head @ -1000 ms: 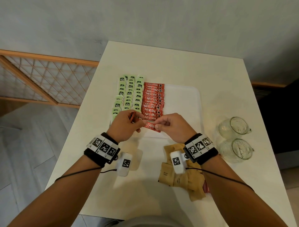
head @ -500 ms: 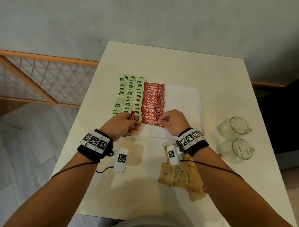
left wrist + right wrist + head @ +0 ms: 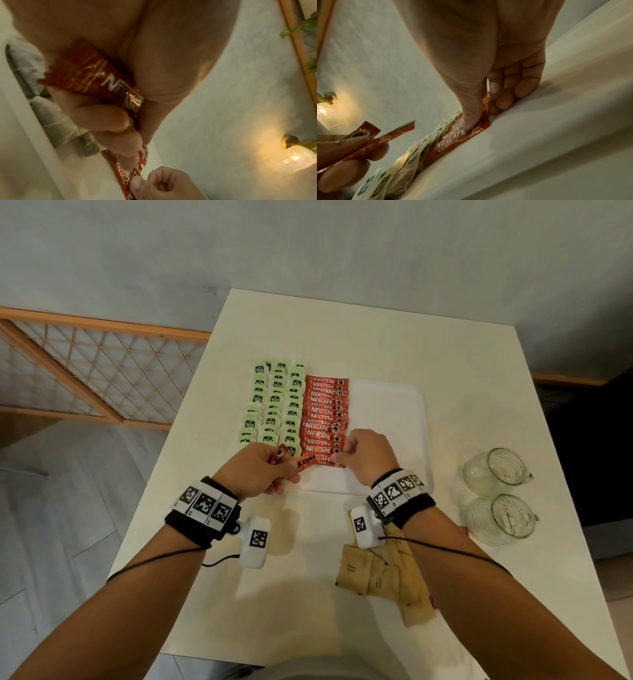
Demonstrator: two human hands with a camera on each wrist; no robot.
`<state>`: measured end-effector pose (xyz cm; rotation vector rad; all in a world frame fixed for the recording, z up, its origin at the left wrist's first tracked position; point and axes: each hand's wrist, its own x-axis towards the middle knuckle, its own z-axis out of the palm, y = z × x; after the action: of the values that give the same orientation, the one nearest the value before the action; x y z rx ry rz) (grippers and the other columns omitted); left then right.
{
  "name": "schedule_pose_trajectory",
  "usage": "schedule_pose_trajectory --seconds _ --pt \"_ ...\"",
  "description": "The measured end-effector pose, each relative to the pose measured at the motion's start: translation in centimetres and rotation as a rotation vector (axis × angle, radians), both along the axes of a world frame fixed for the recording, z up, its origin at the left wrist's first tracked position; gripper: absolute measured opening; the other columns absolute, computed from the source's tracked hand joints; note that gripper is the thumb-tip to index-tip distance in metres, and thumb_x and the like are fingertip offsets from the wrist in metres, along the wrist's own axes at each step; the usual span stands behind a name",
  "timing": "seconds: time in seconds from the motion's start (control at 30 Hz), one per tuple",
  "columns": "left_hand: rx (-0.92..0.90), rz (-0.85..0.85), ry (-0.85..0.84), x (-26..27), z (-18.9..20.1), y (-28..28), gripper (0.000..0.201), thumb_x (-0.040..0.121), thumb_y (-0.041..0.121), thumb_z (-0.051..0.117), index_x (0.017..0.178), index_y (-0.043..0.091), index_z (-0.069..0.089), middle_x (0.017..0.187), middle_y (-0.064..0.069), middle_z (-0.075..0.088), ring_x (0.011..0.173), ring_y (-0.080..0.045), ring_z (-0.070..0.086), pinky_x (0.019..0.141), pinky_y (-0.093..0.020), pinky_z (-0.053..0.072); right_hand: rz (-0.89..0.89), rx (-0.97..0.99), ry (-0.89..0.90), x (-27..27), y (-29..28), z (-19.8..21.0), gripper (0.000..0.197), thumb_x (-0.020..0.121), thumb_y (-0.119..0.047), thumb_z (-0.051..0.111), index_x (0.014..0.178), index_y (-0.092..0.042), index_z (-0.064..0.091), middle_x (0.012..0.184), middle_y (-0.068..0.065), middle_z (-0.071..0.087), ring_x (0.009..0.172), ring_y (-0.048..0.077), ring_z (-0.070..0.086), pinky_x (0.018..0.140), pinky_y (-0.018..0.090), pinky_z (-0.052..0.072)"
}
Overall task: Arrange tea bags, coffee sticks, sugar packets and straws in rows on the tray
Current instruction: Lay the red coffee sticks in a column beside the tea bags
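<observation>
Now my left hand (image 3: 261,469) grips spare coffee sticks (image 3: 96,77) above the tray (image 3: 387,405), while my right hand (image 3: 367,455) pinches the nearest stick (image 3: 462,133) of the red row beside the tea bags (image 3: 274,402)

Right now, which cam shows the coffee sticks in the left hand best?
Left wrist: the held sticks fill the frame, logo readable, left hand curled round them. Head view shows only their red ends poking from the grip. Right wrist catches two ends at the frame's lower left, partly cropped.
</observation>
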<state>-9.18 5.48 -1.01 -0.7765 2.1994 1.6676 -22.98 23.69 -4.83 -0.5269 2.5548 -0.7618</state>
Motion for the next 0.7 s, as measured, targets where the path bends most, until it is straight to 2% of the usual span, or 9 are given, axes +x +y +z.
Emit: schedule_pose_trajectory --seconds 0.07,0.2,0.3,0.4,0.5,0.53,0.6,0.7 --pt "-0.003 0.004 -0.002 -0.1 0.1 0.2 0.017 0.098 0.019 0.062 0.096 0.006 0.072 0.082 -0.005 0.077 0.055 -0.013 0.058 0.046 -0.018 0.045 -0.006 0.015 0.006 0.0 0.0 0.1 0.032 0.083 -0.035 0.082 0.074 -0.023 0.054 0.079 -0.007 0.062 0.078 0.016 0.06 0.068 0.029 0.045" --pt "-0.043 0.022 -0.01 0.0 0.6 0.5 0.017 0.097 0.022 0.064 0.093 0.007 0.072 0.057 0.001 0.063 0.04 -0.003 0.052 0.039 -0.013 0.038 -0.01 0.01 0.001 0.0 0.3 0.4 0.034 0.084 -0.04 0.08 0.076 -0.021 0.054 0.078 -0.008 0.059 0.078 0.016 0.059 0.066 0.028 0.042" --pt "-0.054 0.014 -0.001 -0.1 0.7 0.5 0.02 0.095 0.024 0.068 0.095 0.004 0.072 0.059 -0.003 0.061 0.039 -0.001 0.05 0.039 -0.012 0.036 0.015 -0.066 0.011 0.4 0.6 0.6 0.031 0.087 -0.044 0.076 0.081 -0.019 0.059 0.079 -0.006 0.061 0.075 0.014 0.058 0.066 0.028 0.045" --pt "-0.029 0.049 0.011 -0.2 0.4 0.4 0.019 0.091 0.02 0.072 0.093 0.001 0.072 0.054 0.005 0.059 0.042 -0.001 0.05 0.042 -0.012 0.039 0.121 -0.187 -0.061 1.2 0.8 1.3 0.031 0.095 -0.048 0.065 0.089 -0.017 0.066 0.083 -0.004 0.066 0.075 0.013 0.061 0.071 0.031 0.049" --pt "0.039 0.061 0.052 -0.5 -0.1 0.5 0.012 0.085 0.015 0.078 0.091 0.005 0.075 0.061 0.005 0.063 0.058 -0.011 0.055 0.057 -0.023 0.047 0.246 -0.241 -0.197 2.2 1.1 1.8 0.041 0.102 -0.048 0.051 0.088 -0.015 0.07 0.081 -0.004 0.071 0.07 0.01 0.065 0.072 0.03 0.053" --pt "0.036 0.053 0.069 -0.5 -0.2 0.6 0.01 0.083 0.014 0.08 0.091 0.008 0.077 0.064 0.005 0.064 0.061 -0.011 0.055 0.06 -0.025 0.047 0.263 -0.249 -0.231 2.4 1.1 1.8 0.043 0.103 -0.047 0.05 0.085 -0.014 0.071 0.079 -0.005 0.072 0.068 0.009 0.065 0.073 0.03 0.054" --pt "0.024 0.05 0.105 -0.5 -0.3 0.9 0.013 0.081 0.009 0.081 0.094 0.007 0.077 0.067 0.007 0.068 0.059 -0.004 0.057 0.058 -0.018 0.045 0.277 -0.267 -0.277 2.5 1.2 1.6 0.038 0.103 -0.04 0.054 0.083 -0.014 0.073 0.075 -0.007 0.071 0.068 0.008 0.065 0.076 0.033 0.054" --pt "0.043 0.055 0.142 -0.5 -0.3 1.3 0.018 0.079 0.004 0.081 0.096 0.004 0.074 0.073 0.006 0.068 0.058 0.001 0.059 0.054 -0.012 0.046 0.288 -0.3 -0.258 2.4 1.4 1.3 0.018 0.099 -0.03 0.065 0.095 -0.018 0.077 0.081 -0.001 0.073 0.072 0.011 0.066 0.079 0.037 0.056"
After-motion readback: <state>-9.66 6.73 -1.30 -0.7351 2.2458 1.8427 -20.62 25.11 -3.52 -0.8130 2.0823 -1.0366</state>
